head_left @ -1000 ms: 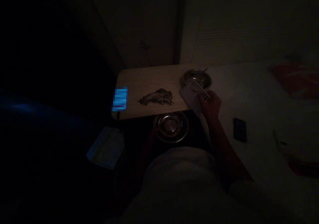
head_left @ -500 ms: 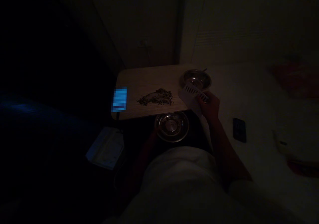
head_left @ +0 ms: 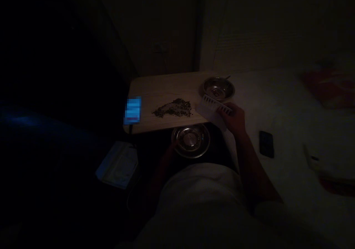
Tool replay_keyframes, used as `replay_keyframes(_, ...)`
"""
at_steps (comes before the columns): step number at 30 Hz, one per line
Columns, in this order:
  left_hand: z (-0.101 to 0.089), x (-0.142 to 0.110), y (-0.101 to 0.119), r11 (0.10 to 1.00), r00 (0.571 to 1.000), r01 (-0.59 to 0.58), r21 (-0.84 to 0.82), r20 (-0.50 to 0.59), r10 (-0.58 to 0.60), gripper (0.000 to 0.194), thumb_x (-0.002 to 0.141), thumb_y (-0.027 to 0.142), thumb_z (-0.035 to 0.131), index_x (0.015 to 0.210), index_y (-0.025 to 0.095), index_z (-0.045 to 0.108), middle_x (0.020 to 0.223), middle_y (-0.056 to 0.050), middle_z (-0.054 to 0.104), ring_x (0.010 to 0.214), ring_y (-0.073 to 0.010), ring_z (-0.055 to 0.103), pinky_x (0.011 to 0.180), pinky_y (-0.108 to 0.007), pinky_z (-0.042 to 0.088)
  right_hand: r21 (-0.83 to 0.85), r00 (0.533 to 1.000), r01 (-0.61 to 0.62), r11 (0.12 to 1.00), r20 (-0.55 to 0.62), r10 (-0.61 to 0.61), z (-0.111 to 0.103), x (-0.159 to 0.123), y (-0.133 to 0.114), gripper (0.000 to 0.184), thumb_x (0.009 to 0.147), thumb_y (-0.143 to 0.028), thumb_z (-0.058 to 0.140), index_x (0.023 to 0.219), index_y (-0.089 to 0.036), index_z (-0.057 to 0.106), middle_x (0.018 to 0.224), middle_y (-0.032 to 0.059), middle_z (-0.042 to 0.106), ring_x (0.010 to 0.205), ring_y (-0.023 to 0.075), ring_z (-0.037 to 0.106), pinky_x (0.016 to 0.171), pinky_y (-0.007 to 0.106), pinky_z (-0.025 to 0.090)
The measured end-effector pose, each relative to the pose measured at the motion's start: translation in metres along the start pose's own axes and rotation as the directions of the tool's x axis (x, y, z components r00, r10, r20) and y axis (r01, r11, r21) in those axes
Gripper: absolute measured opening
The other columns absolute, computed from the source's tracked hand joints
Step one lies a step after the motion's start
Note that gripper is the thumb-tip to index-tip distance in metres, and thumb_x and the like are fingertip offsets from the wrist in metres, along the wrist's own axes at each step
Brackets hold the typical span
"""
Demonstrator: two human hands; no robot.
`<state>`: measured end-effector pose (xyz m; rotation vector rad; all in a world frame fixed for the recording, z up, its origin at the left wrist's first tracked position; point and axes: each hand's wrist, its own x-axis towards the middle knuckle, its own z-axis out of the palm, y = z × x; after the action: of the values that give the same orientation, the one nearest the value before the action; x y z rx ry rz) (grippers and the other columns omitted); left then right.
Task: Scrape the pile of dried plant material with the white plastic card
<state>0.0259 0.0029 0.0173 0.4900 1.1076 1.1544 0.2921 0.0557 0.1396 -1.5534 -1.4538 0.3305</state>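
Note:
My right hand (head_left: 233, 119) is closed on a white slotted plastic piece (head_left: 212, 110), flat with a row of openings along its upper edge. It is held over the right part of a small wooden table (head_left: 146, 86), just in front of a metal bowl (head_left: 222, 84). A pile of small dark grains or seeds (head_left: 176, 108) lies spread on the tabletop to its left. Below the table's near edge, my left hand (head_left: 175, 145) grips the left side of a second metal bowl (head_left: 191, 140), which has some grains in it. Darkness hides most of the left fingers.
A lit, blurred screen (head_left: 133, 110) stands at the table's left end. A pale packet (head_left: 119, 166) lies lower left. On the white surface to the right are a dark phone (head_left: 266, 144) and a red item (head_left: 330, 88). The room is very dark.
My right hand has tilted the white slotted piece slightly and shifted it a little left and down. The left hand, bowls and grain pile look the same.

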Motion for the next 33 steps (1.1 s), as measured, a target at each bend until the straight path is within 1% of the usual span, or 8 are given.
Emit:
replay_keyframes(3, -0.003, 0.005, -0.003, 0.998, 0.996, 0.069, -0.012, 0.065, -0.068, 0.042, 0.060, 0.040, 0.078, 0.097, 0.021, 0.073, 0.093, -0.010, 0.075, 0.114, -0.0374, 0.060, 0.100, -0.049, 0.045, 0.023, 1.000, -0.001, 1.000, -0.010, 0.001, 0.001, -0.001, 0.000, 0.023, 0.073, -0.036, 0.066, 0.085, -0.017, 0.071, 0.073, 0.0015, 0.069, 0.062, 0.0160, 0.059, 0.058, 0.028, 0.043)
replay_keyframes(6, -0.005, 0.009, -0.004, 0.995, 0.992, 0.099, -0.016, 0.082, -0.097, 0.038, 0.060, 0.041, 0.077, 0.092, 0.021, 0.073, 0.093, -0.011, 0.075, 0.115, -0.0394, 0.059, 0.098, -0.051, 0.046, 0.035, 0.999, 0.005, 0.999, -0.032, -0.004, 0.001, -0.001, 0.001, 0.023, 0.074, -0.037, 0.067, 0.084, -0.017, 0.070, 0.072, 0.0012, 0.068, 0.063, 0.0160, 0.059, 0.059, 0.028, 0.044)
replay_keyframes(12, -0.002, 0.001, -0.001, 0.999, 0.998, 0.040, -0.020, 0.059, -0.039, 0.036, 0.064, 0.040, 0.075, 0.095, 0.021, 0.073, 0.103, -0.010, 0.074, 0.120, -0.0386, 0.056, 0.103, -0.049, 0.043, 0.051, 1.000, -0.012, 0.999, 0.012, 0.011, -0.001, -0.002, -0.002, 0.022, 0.072, -0.036, 0.067, 0.081, -0.017, 0.070, 0.070, 0.0014, 0.067, 0.061, 0.0163, 0.058, 0.056, 0.027, 0.042)
replay_keyframes(17, 0.000, 0.004, 0.002, 0.993, 0.990, 0.118, -0.010, 0.073, -0.117, 0.029, 0.061, 0.040, 0.077, 0.083, 0.022, 0.073, 0.092, -0.011, 0.075, 0.114, -0.0390, 0.061, 0.100, -0.052, 0.046, -0.014, 0.996, -0.046, 0.999, -0.073, 0.045, 0.001, -0.001, 0.002, 0.022, 0.073, -0.036, 0.065, 0.082, -0.016, 0.069, 0.070, 0.0017, 0.067, 0.062, 0.0166, 0.057, 0.058, 0.029, 0.042)
replay_keyframes(21, 0.003, -0.005, 0.010, 0.996, 0.993, 0.085, -0.023, 0.080, -0.083, 0.030, 0.063, 0.037, 0.077, 0.089, 0.022, 0.073, 0.099, -0.011, 0.075, 0.118, -0.0377, 0.058, 0.101, -0.049, 0.045, -0.048, 0.991, -0.041, 0.998, -0.129, 0.035, 0.003, -0.001, 0.005, 0.021, 0.074, -0.036, 0.065, 0.082, -0.016, 0.068, 0.071, 0.0017, 0.067, 0.063, 0.0165, 0.058, 0.060, 0.028, 0.042)
replay_keyframes(24, 0.006, -0.018, 0.017, 1.000, 0.998, -0.001, 0.028, 0.068, -0.001, 0.029, 0.065, 0.036, 0.077, 0.091, 0.023, 0.074, 0.099, -0.009, 0.075, 0.119, -0.0363, 0.058, 0.102, -0.046, 0.045, -0.025, 0.990, -0.033, 0.999, -0.138, 0.029, 0.005, -0.001, 0.005, 0.022, 0.074, -0.036, 0.065, 0.083, -0.017, 0.068, 0.073, 0.0017, 0.068, 0.065, 0.0168, 0.059, 0.061, 0.028, 0.043)
replay_keyframes(27, 0.008, -0.021, 0.019, 1.000, 0.998, 0.010, 0.011, 0.070, -0.010, 0.032, 0.066, 0.035, 0.077, 0.096, 0.024, 0.072, 0.100, -0.010, 0.074, 0.121, -0.0351, 0.056, 0.104, -0.047, 0.043, 0.025, 0.992, -0.031, 0.999, -0.125, 0.034, 0.008, -0.003, 0.000, 0.023, 0.074, -0.037, 0.065, 0.085, -0.017, 0.068, 0.075, 0.0022, 0.069, 0.065, 0.0172, 0.059, 0.060, 0.028, 0.044)
replay_keyframes(33, 0.005, -0.005, 0.008, 0.997, 0.995, 0.074, -0.004, 0.063, -0.074, 0.036, 0.065, 0.037, 0.078, 0.098, 0.022, 0.072, 0.098, -0.012, 0.074, 0.120, -0.0367, 0.057, 0.103, -0.049, 0.042, 0.054, 1.000, 0.008, 0.999, -0.022, -0.007, 0.017, -0.008, -0.009, 0.022, 0.077, -0.036, 0.065, 0.088, -0.017, 0.069, 0.075, 0.0020, 0.069, 0.065, 0.0165, 0.060, 0.060, 0.027, 0.044)
